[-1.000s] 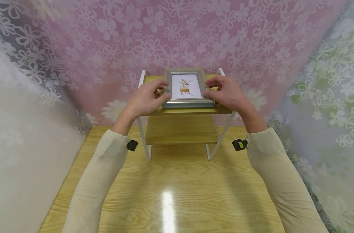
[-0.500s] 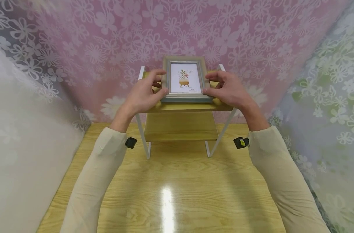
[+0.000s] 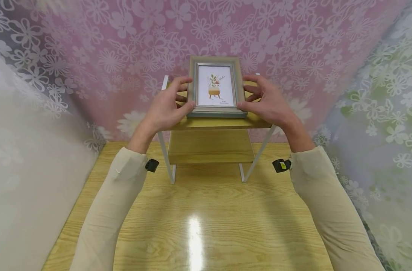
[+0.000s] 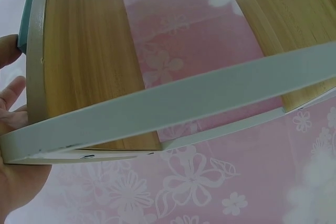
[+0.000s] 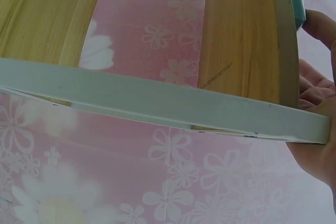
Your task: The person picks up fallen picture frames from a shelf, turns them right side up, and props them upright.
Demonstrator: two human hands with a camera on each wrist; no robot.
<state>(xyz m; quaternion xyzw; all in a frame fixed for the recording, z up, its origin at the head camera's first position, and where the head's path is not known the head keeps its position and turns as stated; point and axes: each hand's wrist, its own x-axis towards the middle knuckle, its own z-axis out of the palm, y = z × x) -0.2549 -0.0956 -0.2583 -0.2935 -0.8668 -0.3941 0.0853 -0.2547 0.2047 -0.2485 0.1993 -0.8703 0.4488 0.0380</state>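
A picture frame (image 3: 214,86) with a silvery border stands tilted back on the top board (image 3: 199,124) of a small two-tier shelf. Inside its border is a print of a potted plant. My left hand (image 3: 168,101) holds the frame's left side, its thumb at the lower corner and fingers along the edge. On the opposite side, my right hand (image 3: 268,99) grips in the same way. Both wrist views look from below: the left hand (image 4: 18,182) and right hand (image 5: 315,156) show partly, each beside a slice of the frame's teal edge. The frame's back is hidden.
White metal side legs (image 3: 165,158) carry the shelf, with a lower wooden board (image 3: 211,146) beneath. Behind it rises a pink flowered wall (image 3: 135,75). Pale walls flank the space on both sides, above a wood-grain floor (image 3: 158,226).
The frame's top edge has come up, so the frame stands more upright and shows more of its face. Both hands have risen slightly with it, keeping hold of its sides.
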